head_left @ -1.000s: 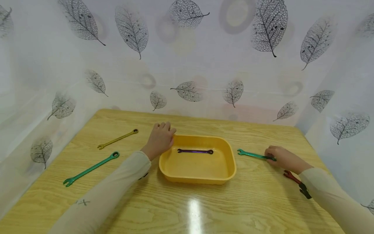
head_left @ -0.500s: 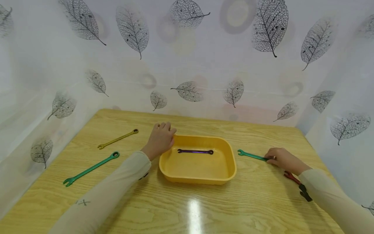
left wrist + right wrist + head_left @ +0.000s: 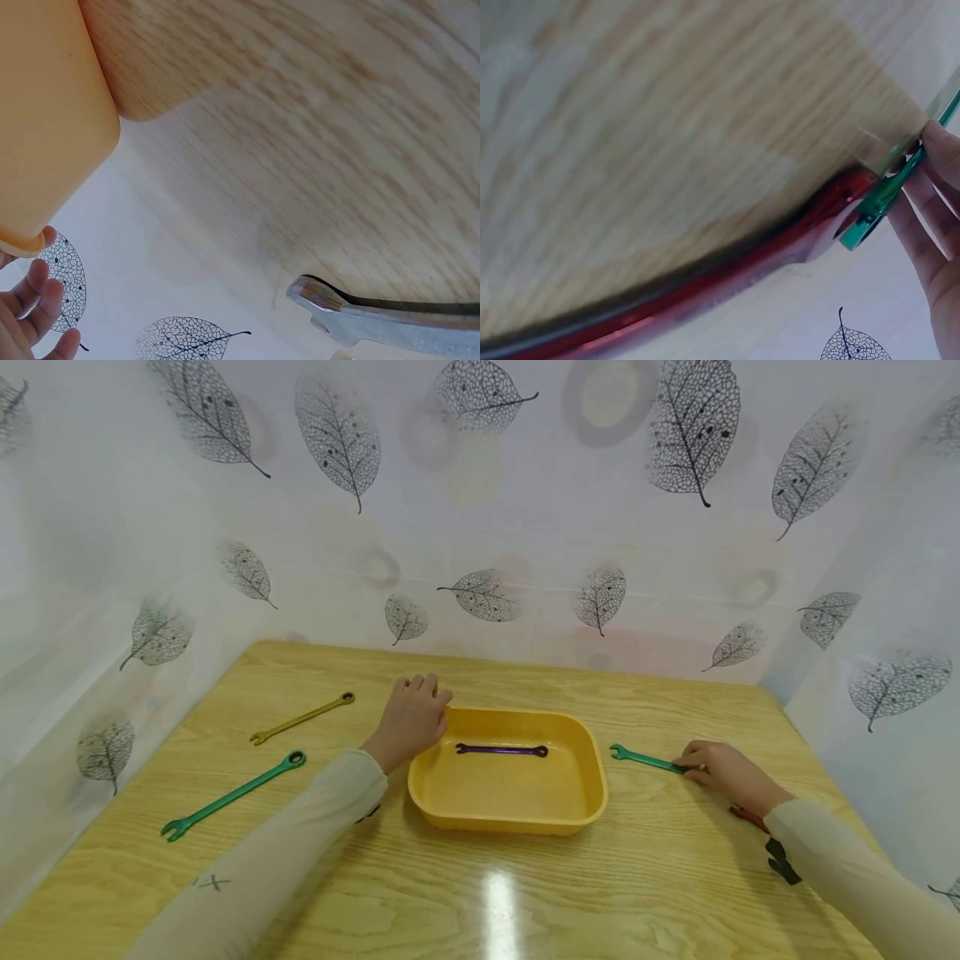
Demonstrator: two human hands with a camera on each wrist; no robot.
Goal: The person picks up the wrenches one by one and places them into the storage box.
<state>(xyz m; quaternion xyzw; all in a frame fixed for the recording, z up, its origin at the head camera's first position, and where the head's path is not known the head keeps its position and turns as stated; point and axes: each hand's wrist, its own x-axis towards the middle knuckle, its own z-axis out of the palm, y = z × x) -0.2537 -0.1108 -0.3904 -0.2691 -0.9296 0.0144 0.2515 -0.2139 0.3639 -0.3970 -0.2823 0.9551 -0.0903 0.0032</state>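
Observation:
My left hand (image 3: 411, 718) grips the back left corner of a yellow plastic tub (image 3: 510, 820), fingers over its rim; the left wrist view shows fingertips (image 3: 51, 300) by the rim. Inside the tub lies a purple combination wrench (image 3: 501, 750). To the right of the tub, my right hand (image 3: 729, 770) pinches a green combination wrench (image 3: 647, 761) between thumb and fingers. Its open end points at the tub, and the hand hides its other end in the head view. In the right wrist view that end (image 3: 871, 211) overlaps a red wrench (image 3: 682, 300).
On the left of the wooden table (image 3: 420, 893) lie a yellow wrench (image 3: 302, 719) and a larger green wrench (image 3: 232, 795). A silver wrench (image 3: 390, 322) shows in the left wrist view. My right sleeve partly covers the red wrench. Leaf-patterned curtain (image 3: 525, 527) surrounds the table.
My right hand has shifted its hold on the green wrench, covering the end that showed past the fingers. The right forearm now hides more of the red wrench. The left hand stays put.

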